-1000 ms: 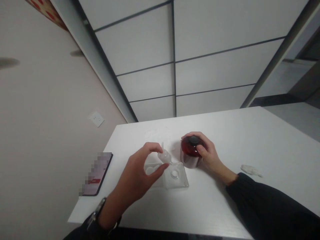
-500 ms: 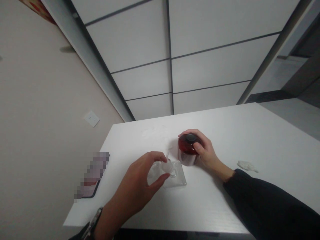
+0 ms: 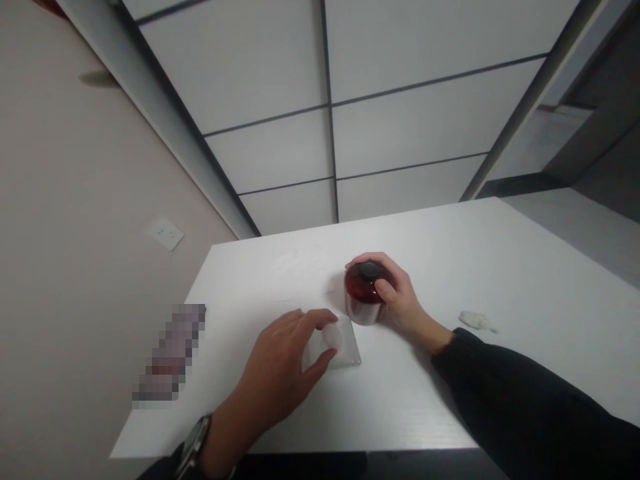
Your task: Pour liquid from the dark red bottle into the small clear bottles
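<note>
Fingers [image 3: 320, 320] of my left hand [image 3: 280, 373] pinch a small clear plastic piece [image 3: 333, 337] at lower centre, pressing it onto the flat transparent plastic case [image 3: 345, 347] on the white bench [image 3: 500, 267]. Just right, my right hand [image 3: 400, 303] curls shut around the dark red round jar [image 3: 363, 293]. Crumpled white scrap [image 3: 477, 321] lies farther right.

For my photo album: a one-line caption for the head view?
Left hand pinches a clear case; right hand grips a red jar.

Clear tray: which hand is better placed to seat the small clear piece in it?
Probably left. The left hand pinches the clear piece over the clear tray; the right hand grips the red jar.
</note>
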A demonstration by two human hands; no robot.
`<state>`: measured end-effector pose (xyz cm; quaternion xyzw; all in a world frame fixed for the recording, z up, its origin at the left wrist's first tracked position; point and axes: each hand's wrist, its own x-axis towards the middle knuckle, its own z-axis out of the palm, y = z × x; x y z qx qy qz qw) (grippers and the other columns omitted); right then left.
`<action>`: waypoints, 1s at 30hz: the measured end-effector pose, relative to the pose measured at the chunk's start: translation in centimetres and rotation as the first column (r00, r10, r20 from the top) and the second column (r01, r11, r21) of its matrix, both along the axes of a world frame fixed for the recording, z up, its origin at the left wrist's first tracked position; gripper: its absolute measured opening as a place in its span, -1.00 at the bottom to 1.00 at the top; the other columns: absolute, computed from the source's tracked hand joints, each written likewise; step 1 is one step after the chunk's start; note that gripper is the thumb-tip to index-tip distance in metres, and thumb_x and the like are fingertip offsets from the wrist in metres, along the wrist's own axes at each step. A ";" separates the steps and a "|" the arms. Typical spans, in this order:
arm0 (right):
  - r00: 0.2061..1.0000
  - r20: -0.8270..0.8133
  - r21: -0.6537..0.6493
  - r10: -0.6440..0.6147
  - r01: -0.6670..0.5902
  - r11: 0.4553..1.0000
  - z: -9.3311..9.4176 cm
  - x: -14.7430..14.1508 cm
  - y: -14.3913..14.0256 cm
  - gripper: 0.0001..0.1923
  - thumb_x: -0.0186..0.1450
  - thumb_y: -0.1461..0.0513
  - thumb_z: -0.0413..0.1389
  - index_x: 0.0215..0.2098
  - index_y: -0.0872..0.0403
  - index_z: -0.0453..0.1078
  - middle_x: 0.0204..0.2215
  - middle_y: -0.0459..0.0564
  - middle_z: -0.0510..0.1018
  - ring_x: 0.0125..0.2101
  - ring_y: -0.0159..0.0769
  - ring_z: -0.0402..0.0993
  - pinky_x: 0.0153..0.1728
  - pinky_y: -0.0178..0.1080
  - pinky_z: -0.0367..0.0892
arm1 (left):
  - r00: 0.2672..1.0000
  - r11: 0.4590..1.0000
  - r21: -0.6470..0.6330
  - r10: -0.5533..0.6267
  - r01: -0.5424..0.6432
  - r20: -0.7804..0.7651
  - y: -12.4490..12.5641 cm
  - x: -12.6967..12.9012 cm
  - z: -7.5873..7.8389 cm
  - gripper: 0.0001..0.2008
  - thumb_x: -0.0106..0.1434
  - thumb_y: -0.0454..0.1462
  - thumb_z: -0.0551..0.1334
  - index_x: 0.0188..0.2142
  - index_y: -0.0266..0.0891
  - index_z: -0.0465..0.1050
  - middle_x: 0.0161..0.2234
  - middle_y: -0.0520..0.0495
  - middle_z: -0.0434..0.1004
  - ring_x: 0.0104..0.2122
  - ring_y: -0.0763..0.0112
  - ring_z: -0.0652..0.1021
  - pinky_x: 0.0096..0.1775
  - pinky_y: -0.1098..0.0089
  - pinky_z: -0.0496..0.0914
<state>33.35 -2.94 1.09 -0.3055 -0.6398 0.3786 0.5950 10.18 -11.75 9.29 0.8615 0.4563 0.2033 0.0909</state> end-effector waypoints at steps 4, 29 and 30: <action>1.000 0.003 -0.003 0.006 -0.006 1.000 0.2 0.0 0.0 -0.47 0.38 -0.26 0.13 0.01 -0.06 0.51 -0.08 0.03 0.63 -0.05 -0.07 0.56 0.05 0.00 0.39 | 0.996 0.996 0.018 -0.089 0.089 -0.014 0.0 0.0 0.3 -0.67 0.31 -0.36 0.37 0.02 -0.06 0.41 -0.07 -0.01 0.70 -0.13 0.13 0.69 -0.01 0.01 0.60; 1.000 -0.014 -0.011 -0.003 0.003 1.000 0.4 -0.1 -0.1 -0.49 0.38 -0.24 0.14 0.01 -0.07 0.50 -0.07 0.02 0.63 -0.01 -0.06 0.55 0.10 0.06 0.37 | 0.995 0.995 0.007 -0.097 0.098 -0.028 -0.2 0.5 0.3 -0.43 0.37 -0.40 0.20 0.33 -0.12 0.16 0.13 -0.21 0.55 0.00 0.12 0.64 0.02 0.07 0.59; 1.000 -0.008 -0.008 -0.008 0.008 1.000 0.5 -0.1 -0.1 -0.48 0.38 -0.25 0.13 0.00 -0.07 0.50 -0.08 0.02 0.63 -0.02 -0.06 0.55 0.09 0.06 0.38 | 0.996 0.996 -0.009 -0.089 0.088 -0.019 -0.2 0.5 0.3 -0.40 0.36 -0.40 0.21 0.35 -0.13 0.13 0.17 -0.23 0.52 -0.01 0.15 0.64 0.02 0.10 0.59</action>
